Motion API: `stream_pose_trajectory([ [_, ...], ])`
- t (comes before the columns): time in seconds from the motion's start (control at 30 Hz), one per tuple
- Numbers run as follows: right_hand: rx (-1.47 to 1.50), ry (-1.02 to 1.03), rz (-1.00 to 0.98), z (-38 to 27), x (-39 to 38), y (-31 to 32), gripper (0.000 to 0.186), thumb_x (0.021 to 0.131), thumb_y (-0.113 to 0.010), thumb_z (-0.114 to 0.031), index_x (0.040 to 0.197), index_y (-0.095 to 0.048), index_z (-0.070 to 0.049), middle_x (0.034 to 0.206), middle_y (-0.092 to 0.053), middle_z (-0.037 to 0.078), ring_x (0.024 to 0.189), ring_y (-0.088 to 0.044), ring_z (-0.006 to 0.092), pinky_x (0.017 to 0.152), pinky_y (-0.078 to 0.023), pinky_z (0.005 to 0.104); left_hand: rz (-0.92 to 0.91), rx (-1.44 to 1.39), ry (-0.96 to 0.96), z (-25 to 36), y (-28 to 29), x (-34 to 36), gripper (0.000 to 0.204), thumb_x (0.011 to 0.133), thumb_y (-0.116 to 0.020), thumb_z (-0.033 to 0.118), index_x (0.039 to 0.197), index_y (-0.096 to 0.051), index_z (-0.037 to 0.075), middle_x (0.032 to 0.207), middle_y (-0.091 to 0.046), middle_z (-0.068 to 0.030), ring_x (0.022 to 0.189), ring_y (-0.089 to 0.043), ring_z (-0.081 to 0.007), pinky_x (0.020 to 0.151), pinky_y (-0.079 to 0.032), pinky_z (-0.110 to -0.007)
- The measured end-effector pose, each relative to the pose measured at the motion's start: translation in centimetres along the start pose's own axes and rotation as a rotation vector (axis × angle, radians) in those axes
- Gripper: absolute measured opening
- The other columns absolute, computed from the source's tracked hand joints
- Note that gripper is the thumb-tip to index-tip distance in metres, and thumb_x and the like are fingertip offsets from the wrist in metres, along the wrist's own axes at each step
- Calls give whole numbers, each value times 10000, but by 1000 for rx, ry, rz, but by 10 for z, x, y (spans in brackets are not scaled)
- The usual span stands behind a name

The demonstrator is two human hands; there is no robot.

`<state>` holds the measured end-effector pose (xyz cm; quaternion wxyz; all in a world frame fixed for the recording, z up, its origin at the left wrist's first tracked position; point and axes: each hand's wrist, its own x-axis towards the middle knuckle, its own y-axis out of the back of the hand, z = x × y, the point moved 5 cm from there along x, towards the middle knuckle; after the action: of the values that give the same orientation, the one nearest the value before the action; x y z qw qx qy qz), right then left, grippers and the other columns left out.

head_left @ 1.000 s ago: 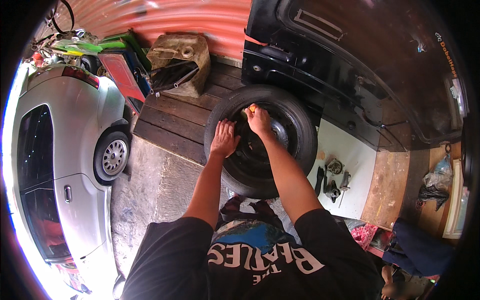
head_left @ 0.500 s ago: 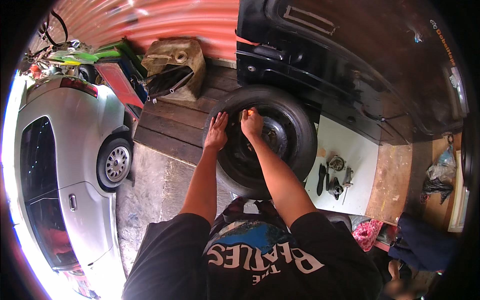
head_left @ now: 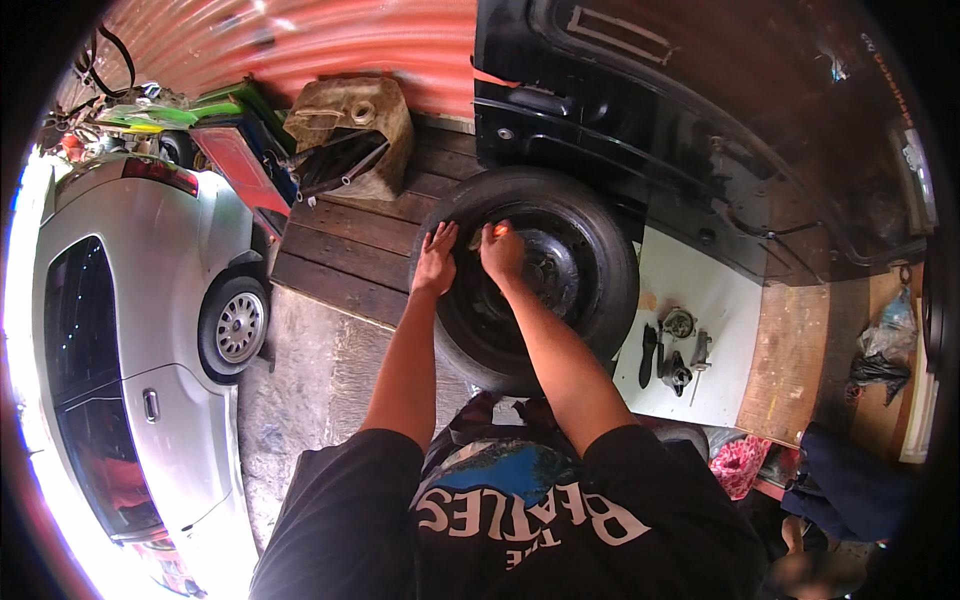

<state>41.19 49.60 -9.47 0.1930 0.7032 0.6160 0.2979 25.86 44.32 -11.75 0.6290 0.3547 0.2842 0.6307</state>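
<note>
A black tyre (head_left: 612,255) on a dark steel wheel rim (head_left: 572,268) lies flat in front of me on dark wooden planks. My left hand (head_left: 436,262) rests on the tyre's left side, fingers stretched out and slightly apart, holding nothing. Just to its right, my right hand (head_left: 502,258) is closed around a small orange-handled tool (head_left: 501,231) at the rim's upper left edge. Only a bit of orange shows above the fist; the tool's working end is mostly hidden by the hand.
Right of the wheel, a white board (head_left: 715,335) carries a black-handled brush-like tool (head_left: 648,356) and several metal parts (head_left: 678,372). A dirty plastic tank (head_left: 393,165) stands on the planks (head_left: 345,250) at far left. A black vehicle panel (head_left: 600,110) stands behind; a silver car (head_left: 170,330) is left.
My right hand has shifted very slightly toward me along the rim, still closed on the orange-handled tool. My left hand stays flat on the tyre. The whole view has shifted a little.
</note>
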Motion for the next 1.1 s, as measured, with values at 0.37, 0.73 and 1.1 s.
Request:
stream_pose_trajectory([
  [0.37,153,238,-199,-13,3,36,249,934,-589,-269,861,-619,-32,602,-644,115,576,-661,291,573,-505,398,-14,151,-15,9,-3,1,655,809,-456,-3,1456,-386,68,1548,-335,-64,1458,-244,-241,1202,-163,-441],
  [0.73,128,174,-422,16,-15,92,251,928,-609,-268,857,-620,-28,661,-661,119,618,-666,228,587,-490,346,-14,188,-34,3,-8,-4,651,824,-469,7,1465,-367,63,1555,-319,-68,1463,-226,-241,1203,-158,-442],
  [1.1,-10,235,-669,15,13,115,270,922,-603,-294,828,-636,-42,616,-642,98,609,-650,224,612,-486,367,-39,276,-34,12,-4,-6,642,878,-511,118,1487,-317,62,1576,-268,-74,1473,-194,-247,1205,-145,-456],
])
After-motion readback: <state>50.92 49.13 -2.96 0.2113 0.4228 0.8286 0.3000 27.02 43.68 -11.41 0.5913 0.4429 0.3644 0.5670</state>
